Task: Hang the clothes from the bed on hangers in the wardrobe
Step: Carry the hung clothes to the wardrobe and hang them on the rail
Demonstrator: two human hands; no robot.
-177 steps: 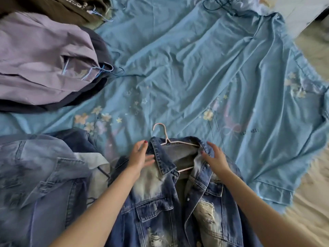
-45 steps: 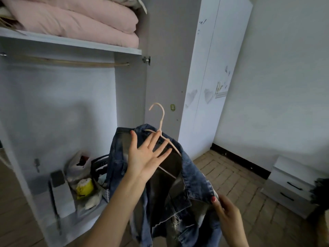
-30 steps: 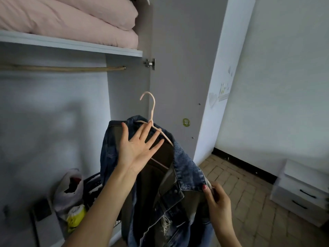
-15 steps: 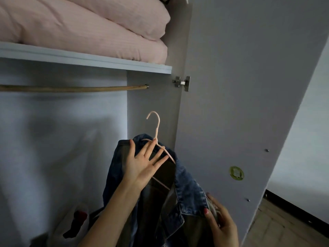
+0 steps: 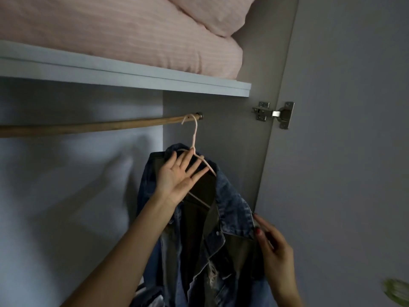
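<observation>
hanger (image 5: 194,138) hook risen onto rail (image 5: 88,127); hands unchanged on jacket (image 5: 230,209).

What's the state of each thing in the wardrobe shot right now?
Hanger: hook over the rod's right end.
Denim jacket: on the hanger, front open.
Rod: bare apart from this hanger.
Left hand: fingers straight, supporting hanger and collar.
Right hand: pinching the jacket's front edge.
Wardrobe door: open.
Shelf: carries folded pink bedding.
</observation>
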